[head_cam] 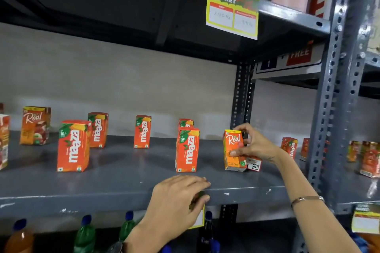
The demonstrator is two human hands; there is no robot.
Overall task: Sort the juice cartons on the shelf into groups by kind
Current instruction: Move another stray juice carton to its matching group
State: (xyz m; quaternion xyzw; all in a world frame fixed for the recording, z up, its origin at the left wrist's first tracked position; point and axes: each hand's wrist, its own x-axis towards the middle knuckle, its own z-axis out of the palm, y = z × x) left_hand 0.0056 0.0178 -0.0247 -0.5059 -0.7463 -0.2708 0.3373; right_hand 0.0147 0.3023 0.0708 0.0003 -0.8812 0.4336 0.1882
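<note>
1. My right hand (254, 146) is closed around a Real carton (234, 150) at the right end of the shelf (123, 189): thumb on the front face, fingers over the top and far side. The carton is upright, long axis vertical, slightly tilted; base at or just off the shelf, can't tell which.
2. My left hand (178, 197) rests palm-down on the shelf's front lip, fingers curled together, gripping nothing I can see.
3. Other Real carton (35, 125) stands far left at the back.
4. Maaza cartons (73, 146) (98, 129) (142, 131) (187, 150) sit scattered between.
5. Key relation: the Real group lies well to my left, across the Maaza cartons, so the held carton probably travels leftward.
</note>
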